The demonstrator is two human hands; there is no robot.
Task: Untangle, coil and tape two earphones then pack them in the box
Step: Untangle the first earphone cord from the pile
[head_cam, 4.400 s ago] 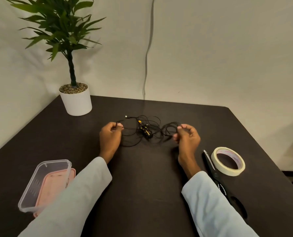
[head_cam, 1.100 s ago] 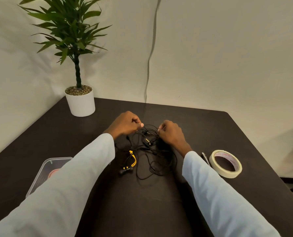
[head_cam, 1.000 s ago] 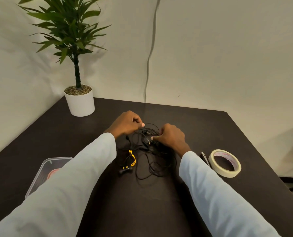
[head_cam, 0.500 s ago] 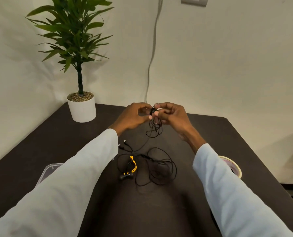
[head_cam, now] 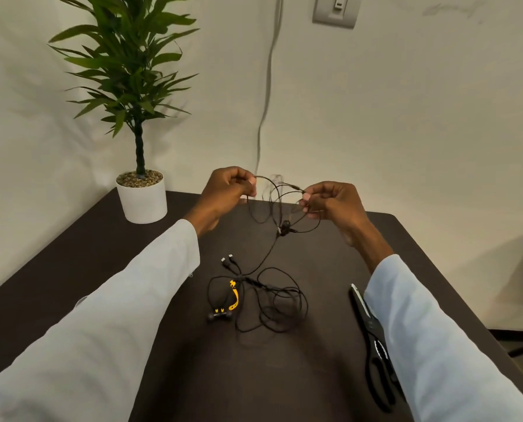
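Two black earphone cables are tangled together. My left hand (head_cam: 228, 187) and my right hand (head_cam: 330, 201) are raised above the table, each pinching a loop of the lifted earphone cable (head_cam: 280, 208), stretched between them. A strand runs down from it to the rest of the tangle (head_cam: 272, 300) lying on the dark table (head_cam: 284, 376). A black and yellow earphone (head_cam: 228, 300) with its earbuds lies at the tangle's left, and two plugs (head_cam: 227, 259) rest just above it. The box and the tape roll are hidden from view.
Black scissors (head_cam: 373, 339) lie on the table at the right, partly under my right sleeve. A potted plant in a white pot (head_cam: 141, 196) stands at the back left corner. A grey cord (head_cam: 264, 102) hangs down the wall behind.
Both hands have lifted part of the cable off the table and moved apart, spreading the loops between them. The view has tilted up, so the box and tape have left sight.
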